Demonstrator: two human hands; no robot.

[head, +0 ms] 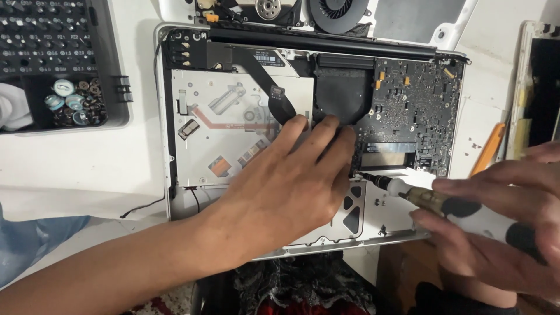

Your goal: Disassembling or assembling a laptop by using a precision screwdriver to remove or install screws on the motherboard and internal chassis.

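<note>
Your left hand lies flat, fingers spread, on the opened laptop, covering its middle; your right hand grips a screwdriver; bit case at ten o'clock.

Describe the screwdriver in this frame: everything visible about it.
The screwdriver is a pen-shaped tool with a pale body, dark patches and a brassy collar behind a thin dark bit. It lies nearly level, pointing left, its tip at the lower edge of the dark circuit board inside the opened laptop. The right hand grips its body; the left hand rests flat beside the tip.
</note>
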